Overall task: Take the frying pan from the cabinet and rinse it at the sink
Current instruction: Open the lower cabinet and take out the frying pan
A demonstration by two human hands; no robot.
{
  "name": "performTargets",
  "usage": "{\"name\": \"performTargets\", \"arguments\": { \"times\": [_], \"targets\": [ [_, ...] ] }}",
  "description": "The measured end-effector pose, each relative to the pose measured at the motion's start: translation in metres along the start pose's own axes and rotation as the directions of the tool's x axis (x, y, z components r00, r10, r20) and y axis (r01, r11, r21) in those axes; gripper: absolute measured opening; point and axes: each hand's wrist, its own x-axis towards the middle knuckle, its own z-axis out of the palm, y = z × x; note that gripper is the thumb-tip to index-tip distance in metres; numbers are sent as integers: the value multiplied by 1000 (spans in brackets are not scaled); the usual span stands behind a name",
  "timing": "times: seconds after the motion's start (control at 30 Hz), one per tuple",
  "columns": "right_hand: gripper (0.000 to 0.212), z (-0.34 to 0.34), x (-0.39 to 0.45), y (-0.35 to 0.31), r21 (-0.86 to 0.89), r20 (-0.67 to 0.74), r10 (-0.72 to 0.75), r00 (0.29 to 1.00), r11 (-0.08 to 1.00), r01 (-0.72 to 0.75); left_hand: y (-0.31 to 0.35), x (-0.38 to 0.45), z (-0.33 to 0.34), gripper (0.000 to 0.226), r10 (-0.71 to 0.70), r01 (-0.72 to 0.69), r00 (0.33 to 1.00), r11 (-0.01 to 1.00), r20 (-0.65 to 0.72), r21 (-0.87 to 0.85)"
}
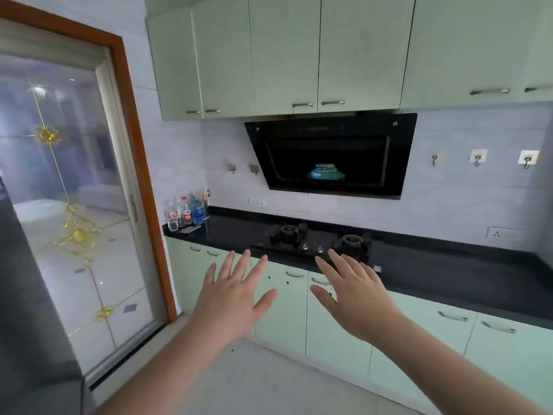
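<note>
My left hand and my right hand are stretched out in front of me, fingers spread and holding nothing. They hover in the air before the pale green lower cabinets, whose doors are all closed. Pale green upper cabinets hang above, also closed. No frying pan and no sink are in view.
A black countertop runs along the wall with a two-burner gas hob set in it. A black range hood hangs above. Several bottles stand at the counter's left end. A glass sliding door is on the left.
</note>
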Motion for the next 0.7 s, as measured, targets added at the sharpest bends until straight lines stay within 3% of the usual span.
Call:
{"name": "performTargets", "arguments": {
  "times": [0.17,0.57,0.7],
  "targets": [
    [70,11,16,49,-28,-37,-17,999,999,16,32,38,22,73,-1,1,1000,1000,-3,28],
    [82,33,85,117,6,-47,-72,996,997,72,82,114,34,73,-84,81,996,993,25,86],
    [61,42,109,103,48,-38,-83,996,995,85,70,121,38,73,-175,170,983,982,55,83]
  ]
}}
